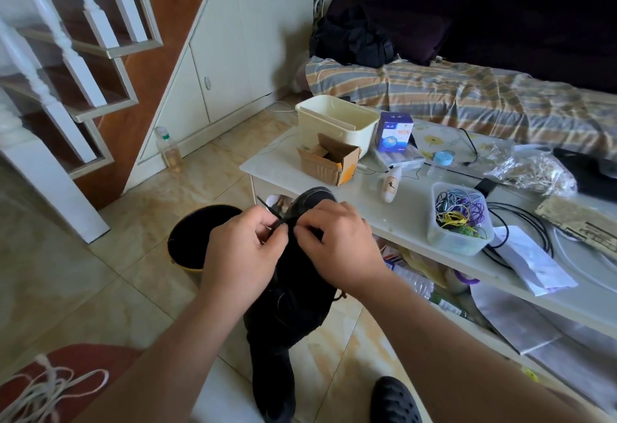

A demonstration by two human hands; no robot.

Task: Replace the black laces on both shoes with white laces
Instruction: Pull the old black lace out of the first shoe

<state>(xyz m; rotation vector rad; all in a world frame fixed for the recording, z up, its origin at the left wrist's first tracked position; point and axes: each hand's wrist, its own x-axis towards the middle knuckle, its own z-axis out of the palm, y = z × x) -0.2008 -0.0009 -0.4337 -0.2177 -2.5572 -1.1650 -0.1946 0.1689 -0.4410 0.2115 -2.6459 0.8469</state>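
Note:
A black shoe [293, 292] is held up in the middle of the view, toe pointing away toward the table. My left hand [240, 255] pinches a black lace [267, 209] at the shoe's upper eyelets; the lace's stiff tip sticks up to the left. My right hand [340, 242] pinches the same area of the shoe from the right side. White laces [43, 389] lie in a loose pile on a red surface at the bottom left. A second dark shoe [394, 399] shows at the bottom edge.
A black bin [197, 232] stands on the tiled floor behind my left hand. The white low table [394, 209] on the right carries a cardboard box [329, 158], a cream tub [337, 122], and a plastic container of cords [459, 219]. A staircase is at left.

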